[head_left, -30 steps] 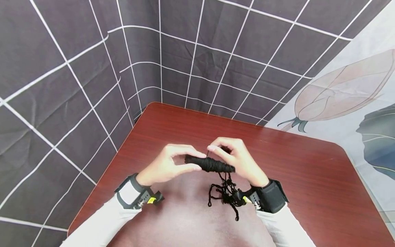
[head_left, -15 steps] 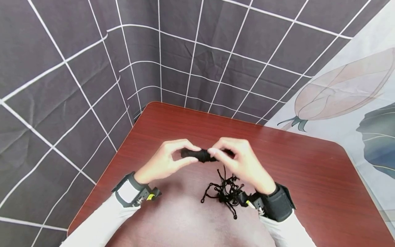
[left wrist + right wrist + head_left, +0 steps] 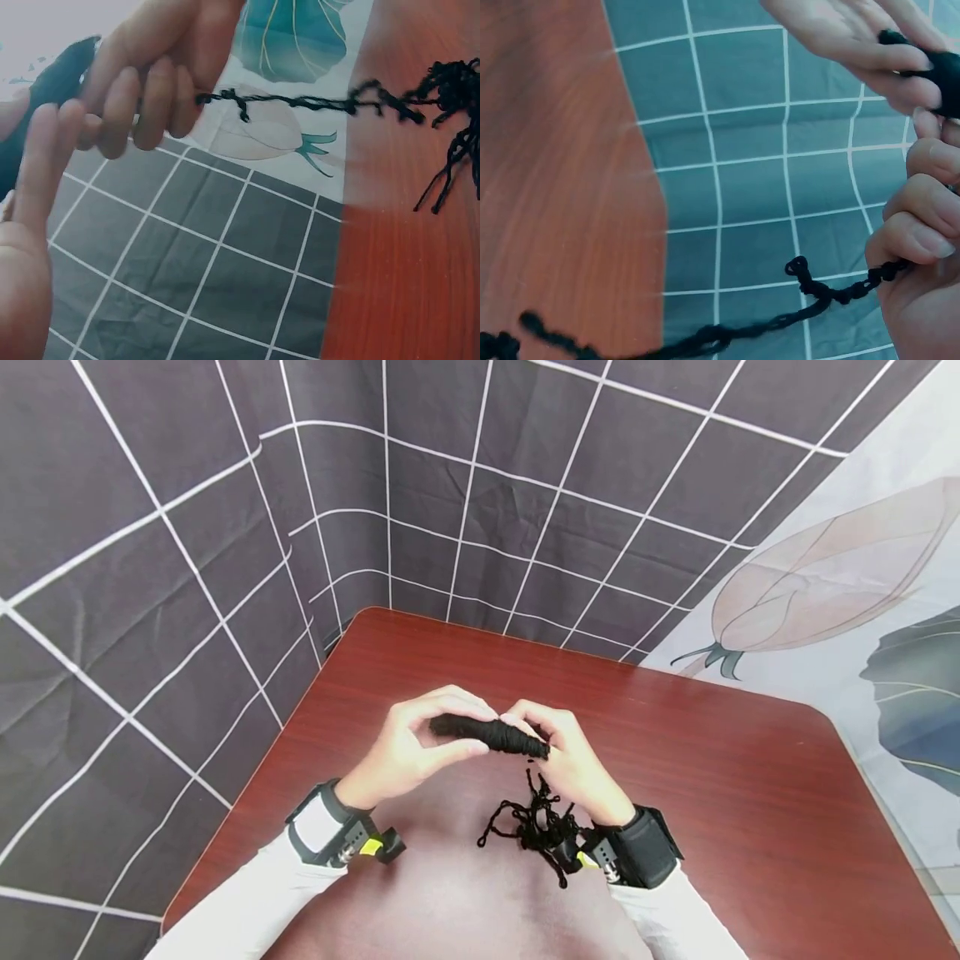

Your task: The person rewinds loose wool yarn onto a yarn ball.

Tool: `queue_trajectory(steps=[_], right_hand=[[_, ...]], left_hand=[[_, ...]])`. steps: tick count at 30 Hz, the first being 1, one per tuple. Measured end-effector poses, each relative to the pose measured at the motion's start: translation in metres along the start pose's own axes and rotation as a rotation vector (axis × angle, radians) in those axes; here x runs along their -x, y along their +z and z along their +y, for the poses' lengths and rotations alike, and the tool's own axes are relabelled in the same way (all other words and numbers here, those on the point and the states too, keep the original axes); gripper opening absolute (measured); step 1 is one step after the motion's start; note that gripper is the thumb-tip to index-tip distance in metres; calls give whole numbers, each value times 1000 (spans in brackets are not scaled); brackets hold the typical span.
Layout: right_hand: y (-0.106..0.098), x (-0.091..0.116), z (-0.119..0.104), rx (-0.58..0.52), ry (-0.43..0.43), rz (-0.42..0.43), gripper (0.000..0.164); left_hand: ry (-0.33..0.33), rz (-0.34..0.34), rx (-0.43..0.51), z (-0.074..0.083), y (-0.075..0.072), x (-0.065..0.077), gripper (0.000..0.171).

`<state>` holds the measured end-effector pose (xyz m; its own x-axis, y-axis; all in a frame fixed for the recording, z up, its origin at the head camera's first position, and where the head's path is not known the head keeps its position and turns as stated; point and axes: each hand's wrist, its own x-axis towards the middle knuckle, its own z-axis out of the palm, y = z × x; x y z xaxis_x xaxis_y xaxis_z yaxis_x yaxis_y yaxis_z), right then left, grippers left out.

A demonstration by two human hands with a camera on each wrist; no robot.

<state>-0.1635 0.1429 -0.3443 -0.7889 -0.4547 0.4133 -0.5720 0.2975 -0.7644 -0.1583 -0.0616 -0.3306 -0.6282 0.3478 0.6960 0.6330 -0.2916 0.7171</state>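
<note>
A spindle-shaped bundle of wound black cord (image 3: 480,732) is held off the table, slanting slightly down to the right. My left hand (image 3: 408,743) grips its left part between thumb and fingers. My right hand (image 3: 570,764) is at the bundle's right end, fingertips close to the winding. In the right wrist view, the fingers of my right hand (image 3: 922,217) are curled round a knotted length of loose cord (image 3: 832,291). From that hand the cord runs to a tangled black heap (image 3: 456,90) on the table. My right palm hides part of the strand.
The reddish-brown wooden table (image 3: 720,760) has rounded far corners. A dark grey cloth with white grid lines (image 3: 450,485) hangs behind it and on the left. At the right hangs a white cloth with a plant print (image 3: 795,602). Both wrists wear black camera straps (image 3: 645,847).
The right hand went up over the bundle, covering its right end, then came back down and left. The bundle rose and shifted left. The cord heap slid slightly left.
</note>
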Motion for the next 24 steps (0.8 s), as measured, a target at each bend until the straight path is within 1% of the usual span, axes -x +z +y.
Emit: queue_trajectory(steps=[2, 4, 5, 7, 8, 9, 11, 12, 14, 16, 18, 20, 22, 23, 24], right_hand=[[5, 4, 0, 31, 3, -5, 14], [9, 8, -3, 81, -8, -21, 18], [9, 9, -6, 103, -23, -34, 21], [7, 11, -12, 152, -64, -43, 21], [5, 11, -15, 170, -90, -37, 20], [2, 11, -18, 185, -110, -22, 19], [-6, 7, -22, 217, -145, 22, 15], [-10, 5, -24, 227, -153, 42, 14], [-16, 1, -25, 210, -146, 54, 11], [-19, -1, -24, 129, -101, 18, 10], [-16, -2, -18, -34, -53, -42, 13], [-10, 1, -10, -181, 10, -91, 17], [-3, 5, -3, -302, 75, -113, 19], [1, 7, 0, -327, 88, -111, 20], [4, 9, 2, -325, 97, -99, 21]], left_hand=[[27, 81, -59, 0, 0, -1, 30], [46, 137, -124, -1, 0, -3, 29], [48, 153, -159, -2, -1, -3, 29], [48, 143, -254, -3, -2, -3, 28], [47, 118, -296, -3, -3, -3, 27], [39, 79, -310, -3, -3, -2, 27], [21, -22, -305, -3, -3, 0, 27], [13, -75, -292, -3, -3, 1, 27], [-1, -162, -228, -2, -3, 2, 28], [-8, -210, -163, -1, -2, 2, 29], [7, -211, -134, 1, 0, 1, 30], [23, -174, -111, 2, 1, 0, 29], [47, -112, -106, 4, 2, -1, 29], [66, -76, -113, 4, 3, -2, 29], [82, -39, -125, 4, 3, -2, 29]])
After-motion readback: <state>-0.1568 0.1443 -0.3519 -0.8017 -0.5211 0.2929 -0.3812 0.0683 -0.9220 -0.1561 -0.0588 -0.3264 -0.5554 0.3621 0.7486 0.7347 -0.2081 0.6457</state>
